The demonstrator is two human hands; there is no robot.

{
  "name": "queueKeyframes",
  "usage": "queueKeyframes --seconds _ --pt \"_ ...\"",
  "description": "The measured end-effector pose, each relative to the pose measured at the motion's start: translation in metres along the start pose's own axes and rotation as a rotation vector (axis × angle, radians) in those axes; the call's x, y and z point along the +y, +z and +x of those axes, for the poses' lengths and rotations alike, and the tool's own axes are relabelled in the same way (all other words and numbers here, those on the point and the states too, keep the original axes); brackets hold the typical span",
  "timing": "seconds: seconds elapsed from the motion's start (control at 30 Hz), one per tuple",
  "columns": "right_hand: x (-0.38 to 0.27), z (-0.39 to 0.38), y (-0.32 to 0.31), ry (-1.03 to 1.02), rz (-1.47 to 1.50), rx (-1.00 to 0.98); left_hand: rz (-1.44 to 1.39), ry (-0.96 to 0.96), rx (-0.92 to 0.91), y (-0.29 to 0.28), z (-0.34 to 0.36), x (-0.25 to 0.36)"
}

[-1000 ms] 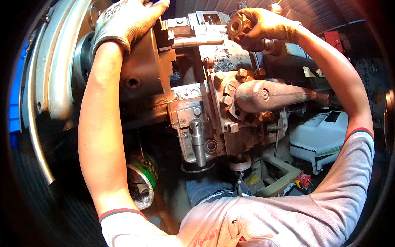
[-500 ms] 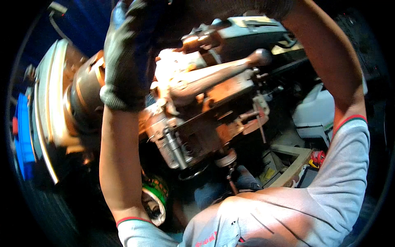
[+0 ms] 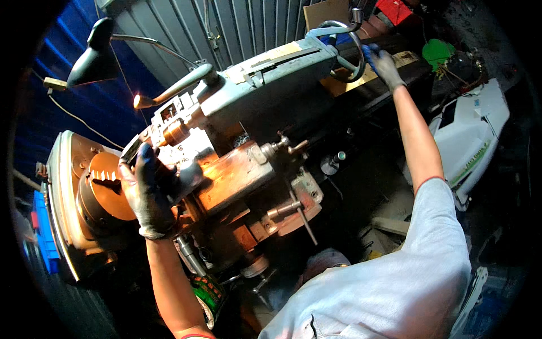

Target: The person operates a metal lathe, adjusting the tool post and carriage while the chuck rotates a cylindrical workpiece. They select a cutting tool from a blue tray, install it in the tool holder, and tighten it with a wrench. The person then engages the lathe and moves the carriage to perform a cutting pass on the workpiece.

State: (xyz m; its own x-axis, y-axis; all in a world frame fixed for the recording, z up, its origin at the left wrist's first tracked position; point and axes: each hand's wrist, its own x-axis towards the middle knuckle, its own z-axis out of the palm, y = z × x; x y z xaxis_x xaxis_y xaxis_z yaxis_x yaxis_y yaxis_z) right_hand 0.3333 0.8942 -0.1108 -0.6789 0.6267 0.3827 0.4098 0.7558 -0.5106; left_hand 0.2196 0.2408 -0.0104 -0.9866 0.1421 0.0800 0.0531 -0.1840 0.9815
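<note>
I lean over a metal lathe (image 3: 265,101). My left hand (image 3: 148,189), in a dark glove, grips the metal tool post part (image 3: 189,175) beside the round chuck (image 3: 101,195) at the left. My right hand (image 3: 384,65), gloved in blue and grey, reaches far out and holds the rim of the tailstock handwheel (image 3: 339,48) at the top. A long lever (image 3: 178,87) sticks up from the tailstock between my two hands.
A black work lamp (image 3: 93,56) shines above the chuck. Corrugated metal wall (image 3: 226,28) stands behind the lathe. A white plastic cover (image 3: 477,141) lies at the right, a blue crate (image 3: 42,226) at the far left, a green-labelled can (image 3: 209,291) below.
The view has swung as my head moved. My right hand left the small knob near the carriage and now reaches out to the tailstock handwheel. My left hand dropped from the chuck housing to the tool post.
</note>
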Motion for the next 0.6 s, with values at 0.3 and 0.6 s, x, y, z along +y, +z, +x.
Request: queueKeyframes --seconds 0.3,0.6 --pt "-0.022 -0.054 0.080 0.349 0.333 0.033 0.168 0.068 0.167 -0.004 -0.007 -0.018" --pt "0.004 0.000 -0.017 -0.095 0.347 0.027 0.098 0.100 0.180 -0.014 -0.007 -0.019"
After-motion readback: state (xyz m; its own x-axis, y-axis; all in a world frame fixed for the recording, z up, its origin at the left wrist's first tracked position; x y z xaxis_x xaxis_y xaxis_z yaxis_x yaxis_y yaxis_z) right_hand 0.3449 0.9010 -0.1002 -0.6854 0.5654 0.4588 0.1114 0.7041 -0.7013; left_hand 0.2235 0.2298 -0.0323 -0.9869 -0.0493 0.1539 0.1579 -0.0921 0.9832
